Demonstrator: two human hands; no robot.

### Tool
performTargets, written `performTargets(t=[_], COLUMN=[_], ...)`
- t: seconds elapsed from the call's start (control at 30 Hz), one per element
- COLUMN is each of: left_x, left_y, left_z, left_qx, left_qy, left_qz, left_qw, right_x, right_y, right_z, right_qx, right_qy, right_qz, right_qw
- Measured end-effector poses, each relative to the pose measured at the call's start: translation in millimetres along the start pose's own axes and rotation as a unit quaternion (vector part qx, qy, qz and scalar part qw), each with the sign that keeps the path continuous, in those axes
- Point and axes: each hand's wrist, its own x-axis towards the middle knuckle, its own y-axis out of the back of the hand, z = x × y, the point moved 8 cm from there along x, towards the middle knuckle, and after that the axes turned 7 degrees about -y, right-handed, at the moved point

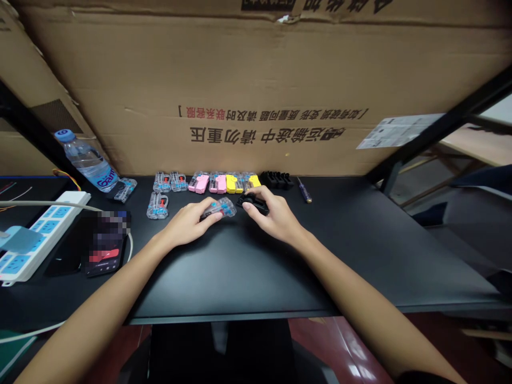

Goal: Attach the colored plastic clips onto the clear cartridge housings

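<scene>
A sheet of printed cardboard [256,69] backs a dark counter [248,266], its lettering upside down and its top line cut off by the upper edge. At left, a white power strip [60,213] runs to the frame's edge, a plug hiding part of its sockets, while a labelled water bottle [90,162] leans near the cardboard. A lit phone [108,250] lies below, its screen partly pixelated and crossed by a cable.

At centre, the left hand [190,221] has its grip closed around a clear casing [224,207], whose near end disappears behind the fingers. The right hand [276,213] has its grip fastened on a black part [256,200], much of it covered; whether the two pieces touch is impossible to tell. Both are just in front of a row along the cardboard: clear units [158,207] at left, then pink pieces [199,182] and yellow pieces [234,184], the rightmost partly masked by the right hand. Black pieces [276,179] follow, their details lost in shadow, beside a slim screwdriver [305,192].
</scene>
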Motion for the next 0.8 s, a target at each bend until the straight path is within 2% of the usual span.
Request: performTargets(t=[0.13,0.23,0.33,0.57,0.8], left_x=[2.7,4.5,4.4,4.3,3.9], left_y=[2.7,1.5,-5.4,-18.3,-19.6], left_z=[-3.8,-6.8,-11.1,-12.0,-14.6], left_qx=[-0.173,-0.241,-0.297,-0.340,-0.336], left_qy=[0.033,0.057,0.089,0.088,0.087], left_qz=[0.053,0.072,0.067,0.057,0.064], left_qw=[0.983,0.966,0.948,0.935,0.936], right_x=[0.3,-1.1,-3.3,-4.7,-4.8], right_y=[-1.4,-8.5,-16.0,-25.3,-29.6], right_z=[3.4,2.2,1.7,6.1,7.4], right_qx=[0.005,0.032,0.059,0.022,-0.001], right_qy=[-0.018,-0.009,0.005,0.001,-0.040], right_qz=[-0.008,-0.033,-0.058,-0.117,-0.162], right_qw=[1.000,0.999,0.997,0.993,0.986])
